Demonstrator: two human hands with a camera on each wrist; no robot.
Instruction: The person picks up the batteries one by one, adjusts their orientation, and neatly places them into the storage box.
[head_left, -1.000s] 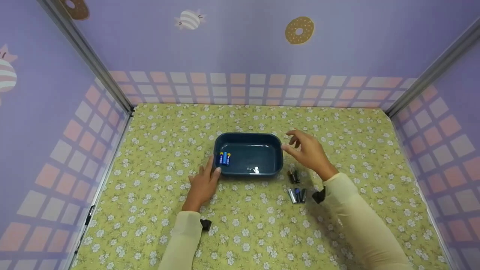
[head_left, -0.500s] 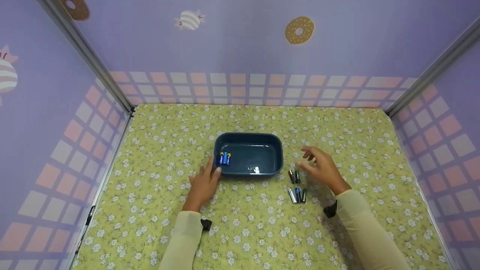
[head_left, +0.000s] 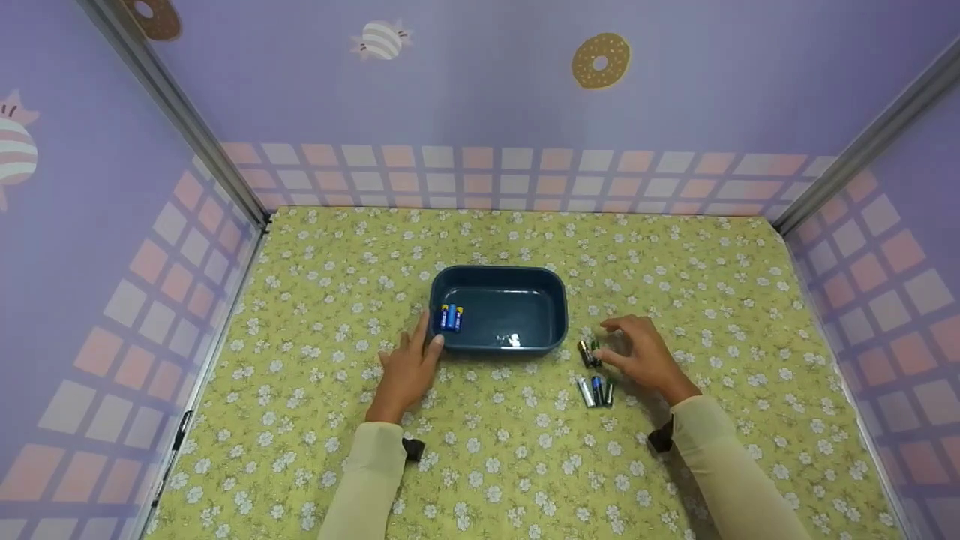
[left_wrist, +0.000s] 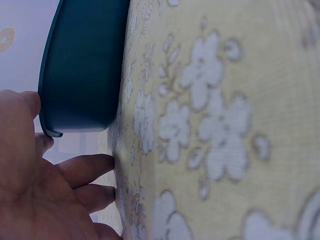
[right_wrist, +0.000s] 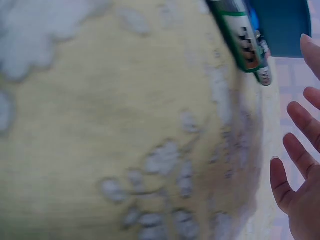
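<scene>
A dark blue-green plastic bin (head_left: 499, 348) stands on the floral cloth. Three blue batteries (head_left: 451, 317) with yellow ends lie side by side inside it at the left. My left hand (head_left: 407, 373) rests at the bin's front left corner, thumb and forefinger against the rim and the other fingers (left_wrist: 95, 167) extended to the cloth. To the right of the bin, my right hand (head_left: 645, 360) hovers at a pair of dark batteries (head_left: 585, 353), its fingers (right_wrist: 300, 155) apart and holding nothing. One of that pair is partly hidden by the thumb.
Nearer than the pair, three more batteries lie in a row: a silver one (head_left: 586, 392), a blue and black one (head_left: 597, 391) and a dark green one (head_left: 609, 392). Purple patterned walls (head_left: 487, 97) enclose the cloth-covered table (head_left: 337, 285) at the back and sides.
My right hand has moved from beside the bin's right rim, first rightward and then down toward the pair of dark batteries. The left hand and the bin stay where they were.
</scene>
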